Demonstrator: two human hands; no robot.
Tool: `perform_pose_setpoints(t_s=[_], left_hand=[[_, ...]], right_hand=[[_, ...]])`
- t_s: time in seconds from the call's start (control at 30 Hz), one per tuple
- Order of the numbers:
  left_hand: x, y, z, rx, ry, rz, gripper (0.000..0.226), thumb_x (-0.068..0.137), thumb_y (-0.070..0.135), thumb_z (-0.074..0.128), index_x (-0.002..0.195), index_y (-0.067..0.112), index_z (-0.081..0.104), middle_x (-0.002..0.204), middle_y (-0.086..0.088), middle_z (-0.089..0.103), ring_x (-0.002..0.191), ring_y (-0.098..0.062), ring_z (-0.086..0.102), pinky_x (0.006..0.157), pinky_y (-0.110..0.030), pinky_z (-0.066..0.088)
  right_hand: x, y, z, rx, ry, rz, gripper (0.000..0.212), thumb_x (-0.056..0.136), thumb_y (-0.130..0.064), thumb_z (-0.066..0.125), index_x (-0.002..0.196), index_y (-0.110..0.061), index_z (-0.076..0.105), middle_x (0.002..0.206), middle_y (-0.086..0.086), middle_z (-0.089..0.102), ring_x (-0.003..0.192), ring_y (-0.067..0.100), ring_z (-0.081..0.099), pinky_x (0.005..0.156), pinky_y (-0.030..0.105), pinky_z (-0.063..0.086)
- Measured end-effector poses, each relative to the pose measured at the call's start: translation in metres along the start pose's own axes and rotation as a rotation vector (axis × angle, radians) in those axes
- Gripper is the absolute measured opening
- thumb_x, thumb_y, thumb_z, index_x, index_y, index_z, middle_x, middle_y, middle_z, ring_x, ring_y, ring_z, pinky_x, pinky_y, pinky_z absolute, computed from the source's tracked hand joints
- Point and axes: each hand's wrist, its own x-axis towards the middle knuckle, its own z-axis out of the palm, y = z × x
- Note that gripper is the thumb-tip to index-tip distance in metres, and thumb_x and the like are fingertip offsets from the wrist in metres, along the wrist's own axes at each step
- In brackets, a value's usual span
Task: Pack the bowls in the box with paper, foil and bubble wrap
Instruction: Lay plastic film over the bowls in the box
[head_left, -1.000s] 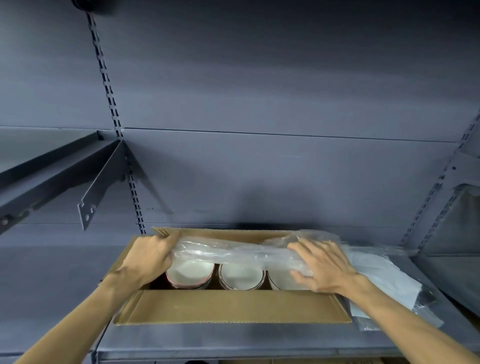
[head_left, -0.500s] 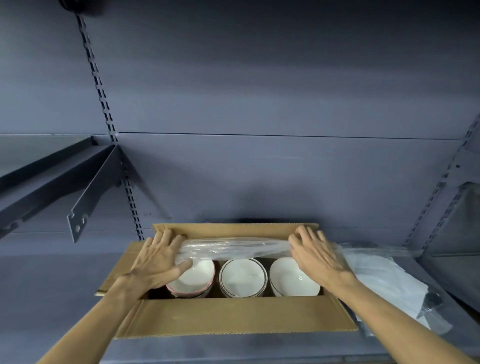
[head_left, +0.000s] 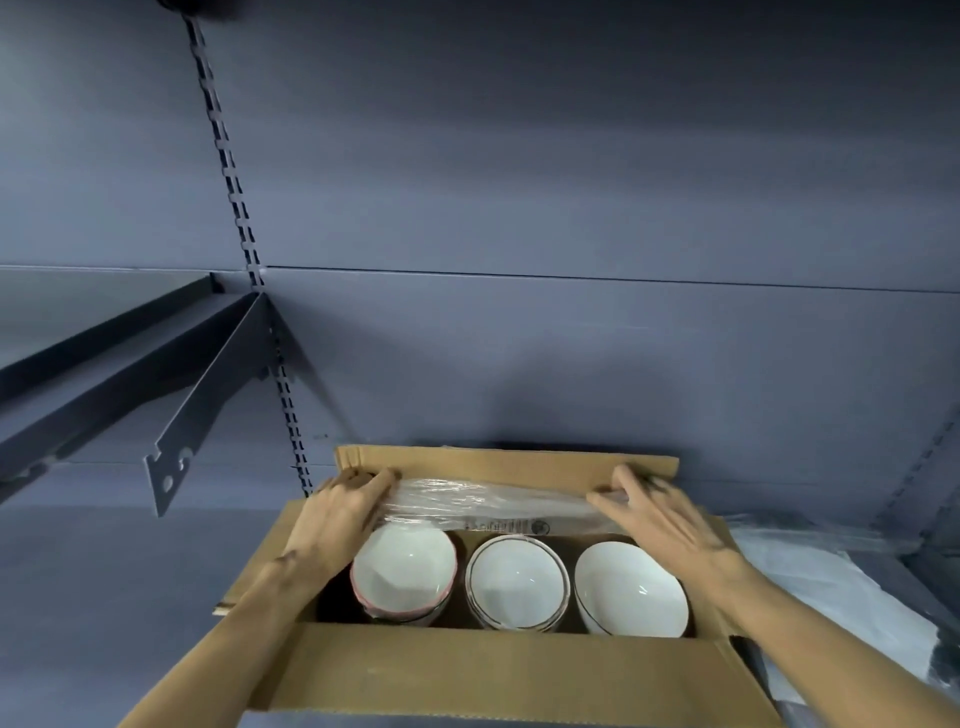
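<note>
An open cardboard box (head_left: 493, 670) stands on the grey shelf. Inside sit three white bowl stacks: a pink-rimmed one (head_left: 405, 571) at left, a dark-rimmed one (head_left: 514, 582) in the middle and a tilted one (head_left: 628, 592) at right. A long bundle of clear plastic wrap (head_left: 483, 501) lies along the box's far wall, behind the bowls. My left hand (head_left: 337, 512) presses on its left end with fingers laid over it. My right hand (head_left: 660, 512) presses on its right end with fingers spread and straight.
White paper and clear plastic sheets (head_left: 831, 587) lie on the shelf right of the box. A higher shelf with a metal bracket (head_left: 208, 410) juts out at left. A slotted upright (head_left: 228, 171) runs up the back wall.
Both hands pushed the plastic wrap from above the bowls back and down against the box's far wall. All three bowl stacks now show fully.
</note>
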Motion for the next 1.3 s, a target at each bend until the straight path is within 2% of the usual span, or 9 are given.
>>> perform_pose_setpoints(t_s=[0.1,0.2,0.33,0.5,0.67,0.77,0.93,1.1,1.3], left_hand=[[0.004,-0.007,-0.002,-0.041,-0.052,0.063,0.026,0.091,0.034,0.063,0.110,0.017,0.070,0.110,-0.001,0.070,0.109,-0.025,0.060,0.077,-0.038,0.054],[0.000,-0.016,0.001,-0.003,-0.155,0.128,0.046,0.097,0.052,0.040,0.116,0.025,0.071,0.117,0.003,0.060,0.117,-0.017,0.049,0.092,-0.039,0.049],[-0.011,-0.014,0.013,0.121,-0.084,0.172,0.026,0.092,0.019,0.061,0.114,0.025,0.074,0.113,-0.004,0.051,0.106,-0.024,0.048,0.082,-0.039,0.051],[-0.003,-0.007,0.009,0.345,0.085,0.169,0.015,0.083,0.029,0.064,0.086,0.031,0.079,0.106,-0.003,0.058,0.094,-0.030,0.053,0.073,-0.045,0.042],[0.002,0.002,0.018,0.202,-0.082,0.017,0.028,0.086,0.006,0.072,0.101,0.029,0.078,0.104,0.002,0.066,0.086,-0.024,0.068,0.070,-0.036,0.058],[-0.003,-0.001,0.022,0.100,-0.098,-0.004,0.034,0.097,0.011,0.054,0.120,0.030,0.069,0.119,0.002,0.068,0.094,-0.029,0.070,0.078,-0.041,0.057],[-0.003,0.007,0.016,-0.067,-0.092,-0.050,0.044,0.100,0.057,0.024,0.109,0.019,0.044,0.075,-0.001,0.067,0.065,-0.028,0.069,0.060,-0.044,0.057],[0.002,0.008,0.006,-0.047,-0.226,-0.086,0.079,0.090,0.070,0.002,0.117,0.029,0.064,0.099,-0.006,0.074,0.098,-0.028,0.071,0.085,-0.043,0.055],[0.018,0.015,0.008,-0.168,-0.460,-0.241,0.078,0.092,0.075,0.000,0.147,0.041,0.044,0.148,0.002,0.054,0.139,-0.025,0.045,0.119,-0.052,0.024]], right_hand=[[0.000,0.010,0.006,0.203,0.081,-0.112,0.029,0.088,-0.026,0.071,0.115,-0.027,0.063,0.104,-0.004,0.051,0.084,0.022,0.061,0.069,0.033,0.051],[-0.008,0.017,0.017,0.146,0.095,-0.240,0.039,0.088,-0.038,0.059,0.126,-0.029,0.062,0.108,-0.002,0.047,0.092,0.018,0.051,0.082,0.035,0.049],[-0.010,0.016,0.020,0.016,0.177,-0.250,0.047,0.084,-0.025,0.054,0.130,-0.024,0.062,0.095,-0.001,0.041,0.085,0.020,0.040,0.078,0.039,0.034],[-0.007,0.010,0.015,-0.060,0.189,-0.162,0.042,0.060,0.006,0.079,0.092,-0.016,0.062,0.086,0.003,0.051,0.076,0.025,0.051,0.065,0.039,0.045],[-0.012,0.004,0.014,0.028,0.081,-0.069,0.032,0.060,-0.001,0.085,0.083,-0.011,0.065,0.082,0.004,0.058,0.064,0.023,0.062,0.047,0.035,0.050],[-0.017,0.004,0.017,0.107,-0.028,0.027,0.019,0.102,-0.032,0.049,0.106,-0.021,0.064,0.101,-0.003,0.060,0.085,0.023,0.066,0.067,0.037,0.055],[-0.027,0.006,0.022,0.131,-0.030,0.040,0.041,0.103,-0.055,0.027,0.109,-0.035,0.062,0.103,-0.016,0.066,0.087,0.014,0.068,0.058,0.029,0.036],[-0.018,-0.001,0.017,0.244,-0.238,0.002,0.045,0.105,-0.052,0.025,0.091,-0.025,0.059,0.086,-0.003,0.070,0.081,0.023,0.064,0.072,0.035,0.040],[0.003,-0.007,0.011,0.210,-0.499,-0.004,0.024,0.107,-0.041,0.019,0.085,-0.035,0.025,0.068,-0.003,0.045,0.075,0.031,0.050,0.079,0.045,0.050]])
